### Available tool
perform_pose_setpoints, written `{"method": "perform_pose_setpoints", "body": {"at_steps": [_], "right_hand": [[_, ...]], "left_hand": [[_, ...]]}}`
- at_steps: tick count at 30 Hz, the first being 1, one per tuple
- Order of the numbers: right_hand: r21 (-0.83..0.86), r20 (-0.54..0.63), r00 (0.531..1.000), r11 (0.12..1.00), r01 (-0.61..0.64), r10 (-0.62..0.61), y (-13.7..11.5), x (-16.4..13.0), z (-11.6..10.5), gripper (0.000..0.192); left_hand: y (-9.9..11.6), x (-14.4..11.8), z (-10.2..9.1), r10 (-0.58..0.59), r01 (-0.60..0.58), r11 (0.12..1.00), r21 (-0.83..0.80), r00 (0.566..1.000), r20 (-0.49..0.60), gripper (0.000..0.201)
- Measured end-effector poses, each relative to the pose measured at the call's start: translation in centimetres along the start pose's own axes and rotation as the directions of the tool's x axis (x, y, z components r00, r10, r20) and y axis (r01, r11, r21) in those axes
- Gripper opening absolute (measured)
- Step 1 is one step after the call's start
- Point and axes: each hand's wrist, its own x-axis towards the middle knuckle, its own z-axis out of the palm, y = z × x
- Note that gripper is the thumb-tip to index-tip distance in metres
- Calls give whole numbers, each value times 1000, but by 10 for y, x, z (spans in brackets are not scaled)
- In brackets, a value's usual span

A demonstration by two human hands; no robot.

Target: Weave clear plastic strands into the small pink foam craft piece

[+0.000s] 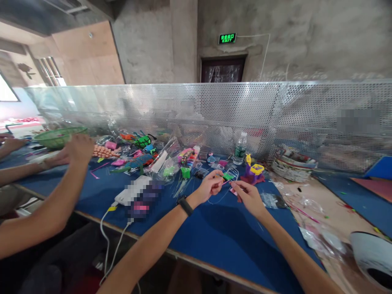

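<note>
Near the middle of the blue tabletop, my left hand [210, 185], with a black band on its wrist, is closed in a pinch on a thin strand [226, 182]. Opposite it, my right hand [245, 194] pinches the same piece, fingertips a short gap from the left ones. Pale thin loops rise from this piece, and a fine line hangs below it; whether it is wire or thread I cannot tell. Just behind the fingers lies something bright green [227, 176]. A purple and yellow toy figure [255, 170] stands beyond my right hand.
A water bottle [240, 148] stands by the perforated metal screen [153, 106]. Colourful toys and plastic bags [165, 159] crowd the left, near a white power bank [133, 191] with cables. A co-worker's hands [79, 149] are by a green basket [50, 138]. A round container [292, 165] sits right.
</note>
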Motion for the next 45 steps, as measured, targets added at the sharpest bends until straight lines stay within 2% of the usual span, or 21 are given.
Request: {"method": "perform_pose_setpoints", "body": {"at_steps": [7, 13, 19, 25, 34, 45], "right_hand": [[11, 34, 999, 999, -31, 31, -3, -1, 3, 53], [21, 59, 998, 999, -29, 28, 4, -1, 3, 51], [-5, 41, 999, 1000, -15, 15, 9, 1, 0, 51], [-30, -7, 1000, 999, -15, 14, 2, 2, -4, 50], [-34, 2, 1000, 999, -2, 2, 2, 1, -5, 46], [-38, 37, 999, 999, 14, -12, 3, 1, -5, 46]], "left_hand": [[-1, -1, 0, -20, 21, 997, -72, 1000, 13, 34], [-1, 1, 2, -64, 64, 988, -143, 998, 3, 38], [-5, 2, 2, 1, -4, 998, -57, 999, -54, 31], [-9, 2, 0, 29, -25, 998, 59, 997, -65, 34], [-8, 0, 2, 42, -41, 999, 34, 999, -12, 31], [-6, -3, 4, 5, -6, 1000, -27, 1000, -21, 33]]}}
